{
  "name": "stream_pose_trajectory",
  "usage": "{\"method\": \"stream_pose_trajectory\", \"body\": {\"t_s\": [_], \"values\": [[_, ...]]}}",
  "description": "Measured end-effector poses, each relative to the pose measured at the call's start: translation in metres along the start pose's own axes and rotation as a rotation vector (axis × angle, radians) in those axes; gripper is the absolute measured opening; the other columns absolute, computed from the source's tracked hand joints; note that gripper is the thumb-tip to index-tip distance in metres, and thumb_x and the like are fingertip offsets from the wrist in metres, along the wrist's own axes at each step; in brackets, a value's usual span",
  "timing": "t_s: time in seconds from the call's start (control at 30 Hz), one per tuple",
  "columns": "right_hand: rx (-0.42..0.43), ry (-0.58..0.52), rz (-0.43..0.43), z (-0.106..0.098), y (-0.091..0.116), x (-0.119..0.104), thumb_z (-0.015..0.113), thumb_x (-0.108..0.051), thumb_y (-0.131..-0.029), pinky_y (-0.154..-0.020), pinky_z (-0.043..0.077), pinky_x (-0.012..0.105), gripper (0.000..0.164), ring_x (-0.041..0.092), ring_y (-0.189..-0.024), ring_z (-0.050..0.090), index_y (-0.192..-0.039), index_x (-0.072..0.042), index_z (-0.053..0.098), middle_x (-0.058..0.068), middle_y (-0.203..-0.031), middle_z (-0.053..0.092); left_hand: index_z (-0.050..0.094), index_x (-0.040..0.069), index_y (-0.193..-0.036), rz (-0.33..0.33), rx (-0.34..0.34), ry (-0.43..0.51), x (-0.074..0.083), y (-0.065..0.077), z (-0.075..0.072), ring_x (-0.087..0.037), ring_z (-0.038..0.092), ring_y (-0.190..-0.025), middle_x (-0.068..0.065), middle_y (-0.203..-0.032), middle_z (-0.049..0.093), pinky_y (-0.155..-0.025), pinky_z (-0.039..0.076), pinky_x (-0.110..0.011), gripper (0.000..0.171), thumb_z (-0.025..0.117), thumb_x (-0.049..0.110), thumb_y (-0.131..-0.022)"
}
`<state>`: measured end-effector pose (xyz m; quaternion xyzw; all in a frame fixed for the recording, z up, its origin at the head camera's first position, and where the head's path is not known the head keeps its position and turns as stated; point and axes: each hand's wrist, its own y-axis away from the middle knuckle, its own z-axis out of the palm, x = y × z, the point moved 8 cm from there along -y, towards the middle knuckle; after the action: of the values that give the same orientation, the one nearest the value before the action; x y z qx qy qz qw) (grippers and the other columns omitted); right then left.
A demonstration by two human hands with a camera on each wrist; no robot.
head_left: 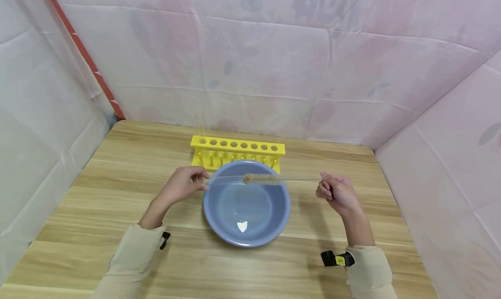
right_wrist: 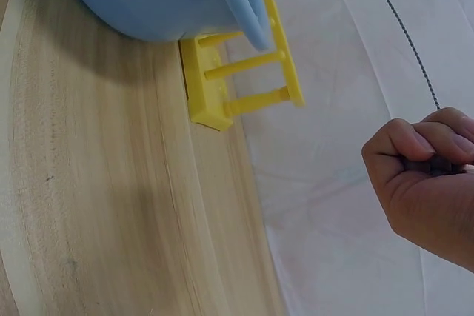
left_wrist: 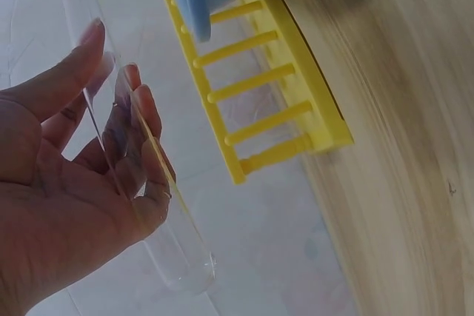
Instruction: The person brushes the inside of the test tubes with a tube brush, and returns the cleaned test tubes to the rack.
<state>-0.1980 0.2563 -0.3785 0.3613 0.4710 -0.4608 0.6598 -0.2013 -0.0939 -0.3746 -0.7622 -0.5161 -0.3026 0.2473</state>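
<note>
The left hand (head_left: pixel 185 183) curls round a clear, round-ended test tube (head_left: pixel 228 180); the right hand (head_left: pixel 338 192), a tight fist, grips a tan-bristled, twisted-wire brush (head_left: pixel 263 179), its head at the tube's mouth. Below sits a round blue plastic basin (head_left: pixel 250 243), hands at its ten and three o'clock; it partly blocks a yellow plastic rack (head_left: pixel 238 145) at twelve, with another clear tube (head_left: pixel 201 127) at eleven.

- A wooden table (head_left: pixel 117 181) with pale, streaky grain — its two far corners rounded — runs out of the head view at the bottom.
- On it, near the middle, a round blue basin (head_left: pixel 247 241) sits upright.
- Just behind the basin, toward the far edge, stands a yellow rack (head_left: pixel 238 145) — upright, lengthwise along that edge, its lower front partly hidden by the basin's rim.
</note>
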Motion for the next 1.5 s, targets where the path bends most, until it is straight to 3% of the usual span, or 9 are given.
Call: {"method": "stream_pose_trajectory", "body": {"t_s": [0.2,0.47,0.67,0.9,1.1,1.3,1.5], "values": [[0.005,0.032,0.000,0.002,-0.002,0.002,0.025,-0.001,-0.100,-0.053,0.015,0.030,0.041,0.016,-0.045,0.019,-0.059,-0.003,0.027,0.005,-0.048,0.024,0.067,0.002,-0.086,0.012,0.002,-0.003,0.001,0.000,0.001,-0.014,0.049,-0.065,0.001,-0.069,0.054,-0.060,0.041,-0.029,0.016,0.075,0.005,-0.072],[0.012,0.059,0.036,0.014,-0.008,0.010,0.029,-0.004,-0.100,-0.053,0.017,0.030,0.043,0.014,-0.045,0.022,-0.057,-0.005,0.030,0.002,-0.048,0.029,0.067,0.001,-0.086,0.029,0.004,0.081,0.008,-0.005,0.005,-0.015,0.049,-0.067,0.000,-0.071,0.054,-0.060,0.041,-0.029,0.018,0.076,0.004,-0.070],[0.092,0.083,0.044,0.016,-0.011,0.013,0.033,-0.006,-0.100,-0.053,0.017,0.029,0.045,0.012,-0.044,0.025,-0.055,-0.006,0.033,0.000,-0.047,0.031,0.067,0.001,-0.086,-0.021,0.028,0.067,0.011,-0.008,0.004,-0.016,0.047,-0.065,-0.001,-0.070,0.054,-0.059,0.040,-0.029,0.019,0.077,0.003,-0.070],[0.121,0.106,0.065,0.025,-0.015,0.016,0.034,-0.008,-0.099,-0.054,0.020,0.028,0.045,0.010,-0.044,0.029,-0.054,-0.007,0.034,-0.001,-0.046,0.034,0.067,0.002,-0.085,-0.054,-0.005,0.046,0.021,-0.012,0.009,-0.015,0.045,-0.063,0.000,-0.068,0.052,-0.057,0.039,-0.028,0.019,0.077,0.005,-0.070],[0.143,0.122,0.083,0.033,-0.018,0.020,0.037,-0.011,-0.099,-0.051,0.028,0.023,0.046,0.009,-0.043,0.030,-0.054,-0.008,0.035,-0.001,-0.046,0.035,0.067,0.003,-0.084,-0.053,-0.003,0.033,0.025,-0.011,0.010,-0.015,0.046,-0.062,0.000,-0.067,0.052,-0.057,0.039,-0.028,0.017,0.077,0.005,-0.070],[0.156,0.112,0.093,0.040,-0.021,0.024,0.037,-0.012,-0.099,-0.050,0.026,0.022,0.045,0.008,-0.042,0.030,-0.054,-0.007,0.034,-0.001,-0.046,0.035,0.067,0.005,-0.082,-0.058,-0.004,0.026,0.027,-0.011,0.011,-0.015,0.047,-0.062,0.000,-0.067,0.053,-0.058,0.040,-0.028,0.016,0.077,0.004,-0.070],[0.137,0.167,0.108,0.059,-0.028,0.031,0.040,-0.012,-0.098,-0.048,0.027,0.021,0.046,0.009,-0.043,0.031,-0.053,-0.006,0.035,0.000,-0.047,0.036,0.067,0.005,-0.084,-0.034,-0.033,0.009,0.040,-0.017,0.018,-0.016,0.051,-0.071,-0.001,-0.075,0.058,-0.065,0.043,-0.030,0.018,0.078,0.006,-0.070]]}}
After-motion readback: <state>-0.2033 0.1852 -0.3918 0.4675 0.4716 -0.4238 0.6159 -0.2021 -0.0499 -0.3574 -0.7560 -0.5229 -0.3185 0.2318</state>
